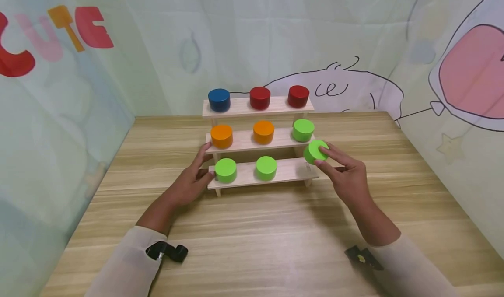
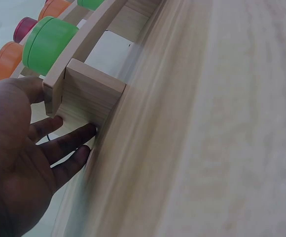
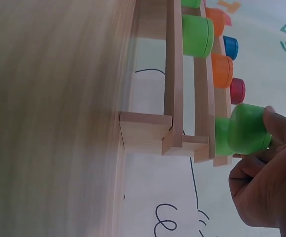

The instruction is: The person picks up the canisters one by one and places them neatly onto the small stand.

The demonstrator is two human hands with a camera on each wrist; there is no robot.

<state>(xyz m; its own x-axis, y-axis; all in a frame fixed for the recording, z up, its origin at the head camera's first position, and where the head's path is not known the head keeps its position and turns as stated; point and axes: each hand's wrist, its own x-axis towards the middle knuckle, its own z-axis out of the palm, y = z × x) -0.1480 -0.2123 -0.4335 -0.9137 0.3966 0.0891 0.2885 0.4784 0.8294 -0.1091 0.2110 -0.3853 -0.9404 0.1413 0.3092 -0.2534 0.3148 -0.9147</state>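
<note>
A wooden three-tier rack (image 1: 252, 182) bears round lidded containers. My right hand (image 1: 348, 174) pinches a green round container (image 1: 315, 152) between thumb and fingers, tilted above the right end of the bottom tier. In the right wrist view this green container (image 3: 249, 129) appears raised off the shelf. My left hand (image 1: 191, 185) touches the rack's left end, thumb by the bottom tier, a finger by the middle one. The left wrist view shows its fingers (image 2: 66, 143) spread and fairly straight beside the leg. On the bottom tier sit a left green container (image 1: 225, 171) and a middle green container (image 1: 266, 169).
On the middle tier stand two orange containers (image 1: 263, 132) and a green container (image 1: 303, 130). The top tier carries a blue container (image 1: 219, 100) and two red containers (image 1: 298, 96). A printed cloth (image 1: 165, 69) hangs behind the wood-grain table (image 1: 252, 244).
</note>
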